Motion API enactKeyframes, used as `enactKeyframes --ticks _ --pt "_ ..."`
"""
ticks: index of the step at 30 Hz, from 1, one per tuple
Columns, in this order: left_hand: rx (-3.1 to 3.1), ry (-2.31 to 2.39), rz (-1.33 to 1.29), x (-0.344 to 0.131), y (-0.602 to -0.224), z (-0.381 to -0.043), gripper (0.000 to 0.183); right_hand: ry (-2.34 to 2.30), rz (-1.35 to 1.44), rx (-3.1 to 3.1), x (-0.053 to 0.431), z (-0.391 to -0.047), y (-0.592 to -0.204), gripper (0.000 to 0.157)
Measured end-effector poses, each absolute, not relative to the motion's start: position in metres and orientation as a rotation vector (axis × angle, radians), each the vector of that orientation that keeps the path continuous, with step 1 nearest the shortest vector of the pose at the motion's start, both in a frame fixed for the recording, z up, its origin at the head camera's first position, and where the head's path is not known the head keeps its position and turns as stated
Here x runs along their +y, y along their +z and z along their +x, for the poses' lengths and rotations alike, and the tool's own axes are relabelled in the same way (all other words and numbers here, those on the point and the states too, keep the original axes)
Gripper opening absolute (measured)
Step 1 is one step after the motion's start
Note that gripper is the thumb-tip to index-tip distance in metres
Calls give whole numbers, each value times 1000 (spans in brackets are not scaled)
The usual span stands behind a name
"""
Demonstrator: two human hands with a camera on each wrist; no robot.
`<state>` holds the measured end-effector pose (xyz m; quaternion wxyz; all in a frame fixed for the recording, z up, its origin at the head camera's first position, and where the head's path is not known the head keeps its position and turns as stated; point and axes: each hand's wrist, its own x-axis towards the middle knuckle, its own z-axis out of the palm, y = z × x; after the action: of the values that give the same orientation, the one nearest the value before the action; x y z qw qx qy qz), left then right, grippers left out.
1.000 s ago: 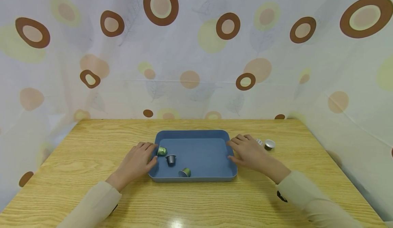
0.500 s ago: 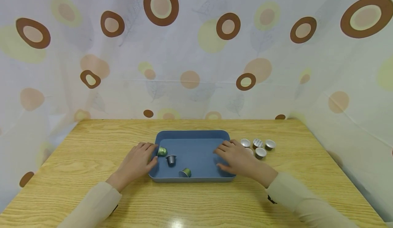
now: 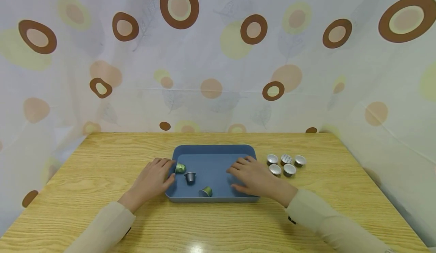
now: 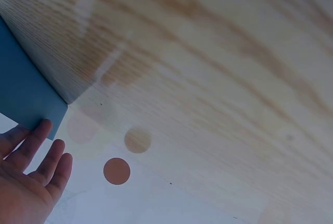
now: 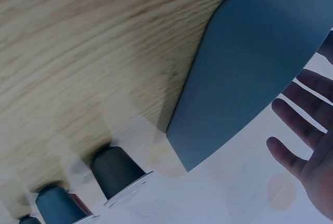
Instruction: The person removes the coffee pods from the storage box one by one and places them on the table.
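A blue rectangular tray (image 3: 218, 169) lies on the wooden table. Inside, towards its left, are a green coffee capsule (image 3: 180, 168), a dark grey coffee capsule (image 3: 190, 177) and an olive-green coffee capsule (image 3: 206, 192) near the front wall. My left hand (image 3: 151, 179) rests at the tray's left rim, its fingers loosely spread; in the left wrist view a fingertip meets the tray's wall (image 4: 31, 88). Over the right part of the tray hangs my right hand (image 3: 253, 178), fingers relaxed and holding nothing. Part of the right rim is hidden beneath it.
To the right of the tray stand several coffee capsules, among them a white-lidded one (image 3: 289, 170) and one with a printed lid (image 3: 286, 159). The table (image 3: 218, 226) ends at a patterned cloth backdrop (image 3: 211, 56) behind and at the sides.
My right hand has moved left from the tray's right rim to over its inside, uncovering the capsules on the right. The left hand, tray and capsules look unmoved.
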<state>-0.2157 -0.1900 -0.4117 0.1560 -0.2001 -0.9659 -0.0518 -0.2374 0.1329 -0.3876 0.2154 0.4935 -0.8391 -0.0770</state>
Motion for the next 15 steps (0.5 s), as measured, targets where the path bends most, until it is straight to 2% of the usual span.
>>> enactKeyframes --ticks 15 --pt "-2743 -149 -587 -190 -413 -215 38 -157 1490 -2356 111 -238 -382 41"
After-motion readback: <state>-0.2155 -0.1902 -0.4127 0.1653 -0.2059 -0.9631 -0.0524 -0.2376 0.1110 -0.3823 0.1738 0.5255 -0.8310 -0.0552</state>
